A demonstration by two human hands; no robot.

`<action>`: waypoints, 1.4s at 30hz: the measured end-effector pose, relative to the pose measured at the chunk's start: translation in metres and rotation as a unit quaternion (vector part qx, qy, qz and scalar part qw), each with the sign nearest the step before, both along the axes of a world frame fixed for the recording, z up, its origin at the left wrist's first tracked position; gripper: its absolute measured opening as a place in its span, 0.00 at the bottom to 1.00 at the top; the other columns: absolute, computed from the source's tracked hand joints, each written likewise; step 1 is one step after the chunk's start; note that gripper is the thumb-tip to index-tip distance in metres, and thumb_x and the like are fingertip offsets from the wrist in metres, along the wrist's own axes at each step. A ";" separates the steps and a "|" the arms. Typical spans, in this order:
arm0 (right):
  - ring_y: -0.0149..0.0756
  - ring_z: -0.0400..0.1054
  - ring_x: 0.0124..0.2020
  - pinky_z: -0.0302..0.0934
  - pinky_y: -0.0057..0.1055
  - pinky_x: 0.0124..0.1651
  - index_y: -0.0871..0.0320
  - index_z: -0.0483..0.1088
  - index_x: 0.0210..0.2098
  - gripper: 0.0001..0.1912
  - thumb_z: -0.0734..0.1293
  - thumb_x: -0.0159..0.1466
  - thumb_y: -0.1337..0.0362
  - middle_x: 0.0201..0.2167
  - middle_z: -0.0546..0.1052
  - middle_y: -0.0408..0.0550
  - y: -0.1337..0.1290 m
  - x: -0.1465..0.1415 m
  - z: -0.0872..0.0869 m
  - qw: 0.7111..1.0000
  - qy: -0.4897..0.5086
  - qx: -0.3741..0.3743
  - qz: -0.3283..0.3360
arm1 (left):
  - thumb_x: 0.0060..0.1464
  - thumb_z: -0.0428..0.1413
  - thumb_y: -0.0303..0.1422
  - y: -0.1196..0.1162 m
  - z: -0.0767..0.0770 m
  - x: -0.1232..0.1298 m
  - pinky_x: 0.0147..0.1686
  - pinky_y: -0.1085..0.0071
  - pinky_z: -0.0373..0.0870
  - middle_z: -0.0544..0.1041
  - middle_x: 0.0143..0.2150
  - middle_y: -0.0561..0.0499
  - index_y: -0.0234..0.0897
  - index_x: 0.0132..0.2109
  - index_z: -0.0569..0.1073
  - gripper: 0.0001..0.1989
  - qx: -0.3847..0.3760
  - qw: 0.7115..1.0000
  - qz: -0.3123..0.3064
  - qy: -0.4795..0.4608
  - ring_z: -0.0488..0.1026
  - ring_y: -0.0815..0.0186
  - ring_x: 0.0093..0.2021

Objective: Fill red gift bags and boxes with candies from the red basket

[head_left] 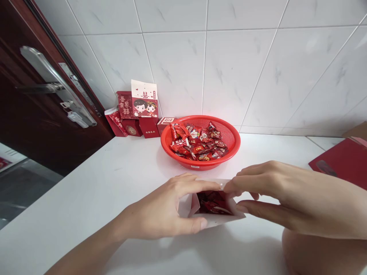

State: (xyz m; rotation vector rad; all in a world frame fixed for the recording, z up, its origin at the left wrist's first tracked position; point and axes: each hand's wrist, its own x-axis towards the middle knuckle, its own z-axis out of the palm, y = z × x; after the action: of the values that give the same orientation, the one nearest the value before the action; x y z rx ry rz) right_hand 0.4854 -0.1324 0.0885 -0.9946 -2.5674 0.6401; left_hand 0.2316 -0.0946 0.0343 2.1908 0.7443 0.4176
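A white-edged paper gift bag (219,220) stands on the white table with its mouth open towards me. Inside it lie red-wrapped candies (213,202). My left hand (160,210) grips the bag from the left, with its thumb along the near edge and its fingers along the far edge. My right hand (282,191) holds the bag's right side, fingertips at the far rim and thumb near the right corner. Just beyond the bag stands a red plastic basket (234,149), filled with wrapped candies (200,143) in red and dark brown.
Several red gift boxes (149,128) stand at the back left against the tiled wall (177,68), one white-topped box (145,99) on top. Another red box (341,160) lies at the right edge. A dark wooden door (17,114) with a metal handle is at the left.
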 end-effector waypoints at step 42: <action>0.35 0.73 0.31 0.70 0.31 0.34 0.55 0.69 0.39 0.04 0.63 0.71 0.63 0.31 0.77 0.45 0.008 0.001 -0.125 0.928 0.204 0.199 -0.238 | 0.64 0.58 0.42 0.028 -0.017 -0.009 0.68 0.58 0.64 0.66 0.72 0.50 0.46 0.73 0.59 0.34 0.084 0.995 0.042 0.028 0.64 0.54 0.70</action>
State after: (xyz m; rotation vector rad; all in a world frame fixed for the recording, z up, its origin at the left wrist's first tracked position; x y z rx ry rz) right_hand 0.4865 -0.1239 -0.0364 -1.1339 -1.8850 0.1546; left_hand 0.2225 -0.0671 0.0172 2.3418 0.8609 0.4789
